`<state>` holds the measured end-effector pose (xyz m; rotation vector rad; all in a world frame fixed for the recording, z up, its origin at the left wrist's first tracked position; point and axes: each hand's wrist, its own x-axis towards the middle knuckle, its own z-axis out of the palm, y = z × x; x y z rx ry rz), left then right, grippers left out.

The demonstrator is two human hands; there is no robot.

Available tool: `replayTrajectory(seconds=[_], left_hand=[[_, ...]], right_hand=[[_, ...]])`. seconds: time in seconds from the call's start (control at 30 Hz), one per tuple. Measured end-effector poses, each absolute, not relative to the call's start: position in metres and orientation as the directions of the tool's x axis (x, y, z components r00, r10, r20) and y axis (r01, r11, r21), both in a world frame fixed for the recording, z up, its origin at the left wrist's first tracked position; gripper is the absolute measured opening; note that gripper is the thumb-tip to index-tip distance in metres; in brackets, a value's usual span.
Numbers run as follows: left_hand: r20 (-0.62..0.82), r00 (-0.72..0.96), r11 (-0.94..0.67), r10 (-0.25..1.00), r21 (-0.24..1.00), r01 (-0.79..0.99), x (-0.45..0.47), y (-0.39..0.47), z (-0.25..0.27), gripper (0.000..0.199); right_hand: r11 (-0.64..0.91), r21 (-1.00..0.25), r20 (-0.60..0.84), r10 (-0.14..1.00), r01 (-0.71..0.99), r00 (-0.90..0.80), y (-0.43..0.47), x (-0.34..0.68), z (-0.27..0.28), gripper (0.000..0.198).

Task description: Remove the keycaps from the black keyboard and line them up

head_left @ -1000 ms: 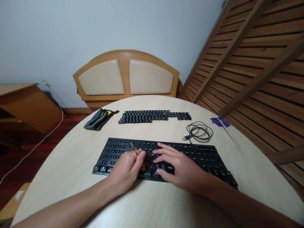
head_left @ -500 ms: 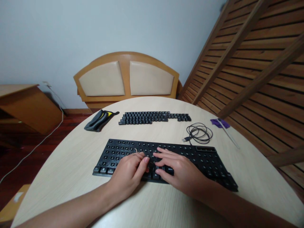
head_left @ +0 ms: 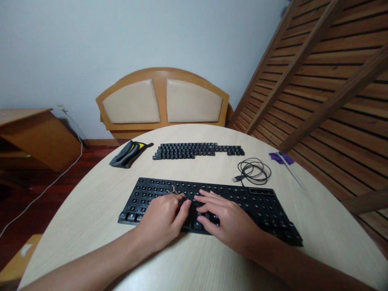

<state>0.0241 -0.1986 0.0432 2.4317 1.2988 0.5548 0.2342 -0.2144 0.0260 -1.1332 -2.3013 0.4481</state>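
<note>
A black keyboard (head_left: 142, 188) lies before me, most of its keycaps off and the key sockets bare. Keycaps remain along its front row. My left hand (head_left: 162, 216) is closed over its left-middle part. From that fist a small tool with a thin, wire-like end (head_left: 174, 189) sticks up; the rest of it is hidden. Something small and dark shows between thumb and forefinger, too covered to name. My right hand (head_left: 228, 214) rests on the keyboard's middle, fingers spread, with nothing visibly held.
Removed keycaps (head_left: 182, 151) stand in rows on the round table (head_left: 200, 171). A coiled USB cable (head_left: 254, 171) lies behind the keyboard. At the right is a purple cloth (head_left: 280, 157) with a thin rod (head_left: 292, 174) on it. A grey-and-yellow pouch (head_left: 129, 155) lies at the left.
My left hand has tilted slightly, and more of the thin wire end and the dark piece by the thumb now shows. The right hand has barely shifted.
</note>
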Motion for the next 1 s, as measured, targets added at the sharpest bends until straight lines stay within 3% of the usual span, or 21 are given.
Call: replayTrajectory(seconds=[0.13, 0.27, 0.43, 1.0], left_hand=[[0.160, 0.527, -0.538, 0.835, 0.440, 0.719, 0.0237, -0.1966, 0.0451, 0.046], [0.103, 0.498, -0.474, 0.861, 0.516, 0.714, 0.0236, -0.1938, 0.0452, 0.046], [0.137, 0.529, -0.498, 0.837, 0.590, 0.636, 0.0224, -0.1933, 0.0461, 0.042], [0.076, 0.484, -0.445, 0.872, 0.535, 0.718, 0.0243, -0.1905, 0.0459, 0.047]], right_hand=[[0.578, -0.525, 0.311, 0.813, 0.625, -0.492, -0.2151, 0.2344, 0.0264, 0.021], [0.561, -0.541, 0.311, 0.825, 0.626, -0.471, -0.2160, 0.2342, 0.0261, 0.021], [0.553, -0.565, 0.302, 0.829, 0.612, -0.470, -0.2145, 0.2332, 0.0263, 0.018], [0.553, -0.530, 0.292, 0.831, 0.643, -0.474, -0.2155, 0.2316, 0.0265, 0.015]])
